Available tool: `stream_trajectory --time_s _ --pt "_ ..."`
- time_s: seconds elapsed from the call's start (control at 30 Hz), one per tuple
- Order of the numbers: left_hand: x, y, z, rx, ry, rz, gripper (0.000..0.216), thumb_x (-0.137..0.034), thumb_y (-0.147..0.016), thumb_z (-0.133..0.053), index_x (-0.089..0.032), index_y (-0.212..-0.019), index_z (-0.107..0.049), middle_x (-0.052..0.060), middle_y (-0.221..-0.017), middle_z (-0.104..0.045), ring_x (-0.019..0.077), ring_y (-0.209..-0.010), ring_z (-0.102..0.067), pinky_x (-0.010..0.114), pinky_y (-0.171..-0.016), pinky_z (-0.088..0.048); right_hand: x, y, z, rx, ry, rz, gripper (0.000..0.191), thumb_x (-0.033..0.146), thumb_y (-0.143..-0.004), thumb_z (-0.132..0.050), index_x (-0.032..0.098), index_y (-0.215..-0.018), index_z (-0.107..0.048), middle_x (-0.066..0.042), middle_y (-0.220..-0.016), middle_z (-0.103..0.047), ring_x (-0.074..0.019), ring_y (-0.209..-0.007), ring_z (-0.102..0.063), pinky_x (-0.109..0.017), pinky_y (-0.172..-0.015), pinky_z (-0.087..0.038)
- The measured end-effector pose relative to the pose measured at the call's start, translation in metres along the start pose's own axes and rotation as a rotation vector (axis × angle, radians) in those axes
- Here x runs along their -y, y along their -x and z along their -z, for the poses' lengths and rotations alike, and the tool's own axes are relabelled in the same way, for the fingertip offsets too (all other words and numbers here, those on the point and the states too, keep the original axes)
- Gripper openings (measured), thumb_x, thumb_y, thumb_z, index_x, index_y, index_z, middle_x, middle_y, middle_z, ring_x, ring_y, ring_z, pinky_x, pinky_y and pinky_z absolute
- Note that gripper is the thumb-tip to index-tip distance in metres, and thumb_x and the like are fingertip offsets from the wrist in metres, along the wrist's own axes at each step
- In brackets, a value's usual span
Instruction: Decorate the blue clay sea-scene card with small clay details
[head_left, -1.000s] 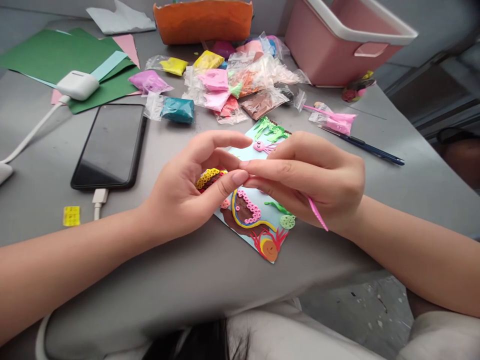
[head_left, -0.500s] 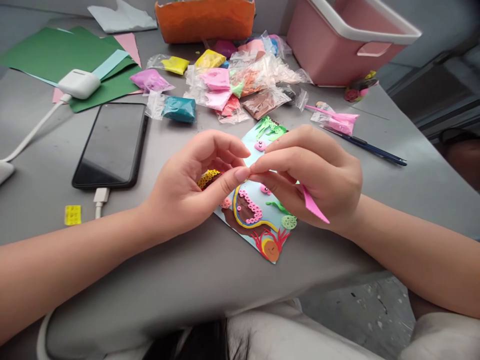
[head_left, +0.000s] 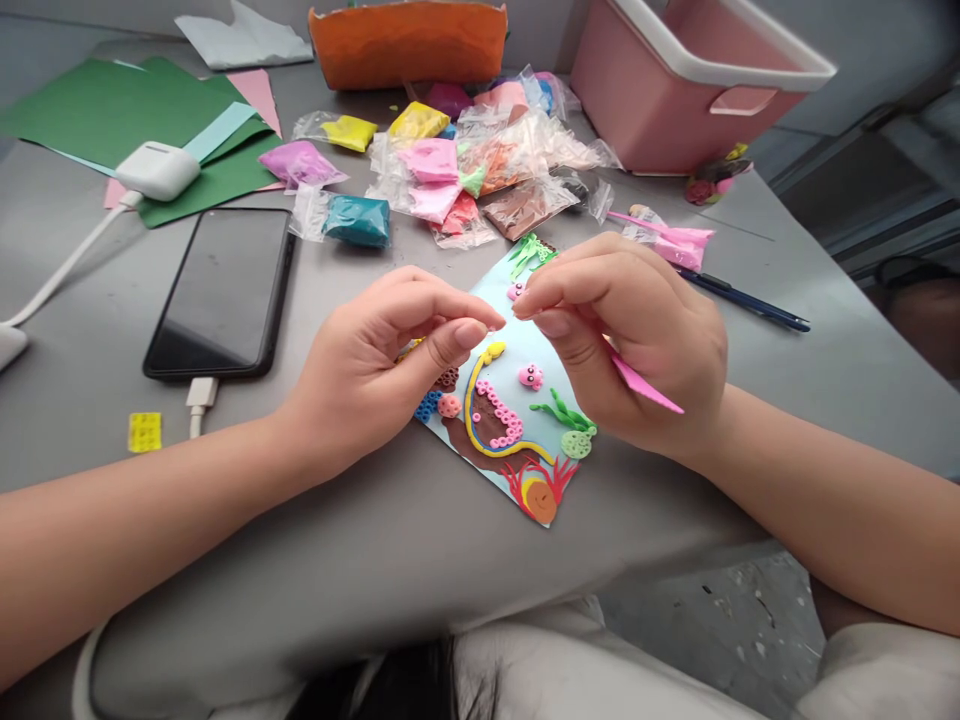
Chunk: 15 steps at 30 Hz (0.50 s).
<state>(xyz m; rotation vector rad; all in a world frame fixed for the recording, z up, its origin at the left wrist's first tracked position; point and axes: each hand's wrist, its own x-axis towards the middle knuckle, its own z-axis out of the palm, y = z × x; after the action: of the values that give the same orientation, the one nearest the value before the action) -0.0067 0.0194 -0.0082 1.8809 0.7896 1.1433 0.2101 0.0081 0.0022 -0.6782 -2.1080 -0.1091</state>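
Observation:
My left hand (head_left: pixel 382 370) has its thumb and forefinger pinched together over the card; a tiny bit may sit at the tips, too small to name. My right hand (head_left: pixel 637 340) is closed, its thumb and forefinger tips close together, with a pink plastic clay tool (head_left: pixel 646 388) tucked in the palm. Between and below both hands lies a light-blue card (head_left: pixel 540 340) decorated with clay: a yellow-and-blue eel shape (head_left: pixel 471 410), a pink octopus-like figure (head_left: pixel 531 376), green weed (head_left: pixel 559 408) and an orange smiling disc (head_left: pixel 540 498). The hands cover part of the card.
Clay packets (head_left: pixel 435 165) lie heaped behind the card. A black phone (head_left: pixel 221 295), green paper (head_left: pixel 67 110) and a white earbud case (head_left: pixel 159 170) are at left. An orange box (head_left: pixel 409 45) and pink bin (head_left: pixel 637 100) stand behind; a pen (head_left: pixel 750 300) lies right.
My hands have drawn apart from touching fingertips, the right one moving slightly right and up. More of the card shows between them, including the eel's yellow head.

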Motion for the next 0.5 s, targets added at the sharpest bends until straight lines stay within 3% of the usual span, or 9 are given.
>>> stream_trajectory --time_s 0.23,0.4,0.5 --pt "-0.0055 -0.0026 -0.0018 -0.034 0.099 0.072 0.040 -0.060 -0.089 -0.074 -0.021 -0.080 -0.068 -0.003 -0.067 -0.063 0.0079 -0.057 -0.058 0.018 -0.051 -0.052 0.0045 0.0009 0.0067 0.069 0.015 -0.032 0.020 0.026 -0.106 -0.055 0.021 -0.087 -0.059 0.004 -0.070 -0.061 -0.0067 -0.055 -0.055 -0.021 -0.050 -0.051" --pt "-0.0036 -0.0003 -0.0020 -0.097 0.093 0.146 0.033 -0.051 -0.082 -0.085 -0.023 -0.097 -0.073 -0.001 -0.080 -0.071 0.0118 -0.071 -0.070 0.019 -0.059 -0.059 0.0052 -0.0011 0.0078 0.112 -0.074 -0.005 0.006 0.014 -0.099 -0.065 0.019 -0.096 -0.063 0.000 -0.085 -0.071 -0.0092 -0.073 -0.069 -0.020 -0.067 -0.061" --pt "-0.0033 0.0006 -0.0014 -0.107 0.079 0.169 0.025 -0.044 -0.090 -0.080 -0.024 -0.105 -0.078 0.001 -0.090 -0.078 0.0130 -0.081 -0.074 0.021 -0.070 -0.063 0.0048 -0.0019 0.0078 0.113 -0.104 -0.008 0.011 0.009 -0.099 -0.060 0.017 -0.105 -0.065 -0.003 -0.090 -0.075 -0.0101 -0.076 -0.072 -0.021 -0.069 -0.063"
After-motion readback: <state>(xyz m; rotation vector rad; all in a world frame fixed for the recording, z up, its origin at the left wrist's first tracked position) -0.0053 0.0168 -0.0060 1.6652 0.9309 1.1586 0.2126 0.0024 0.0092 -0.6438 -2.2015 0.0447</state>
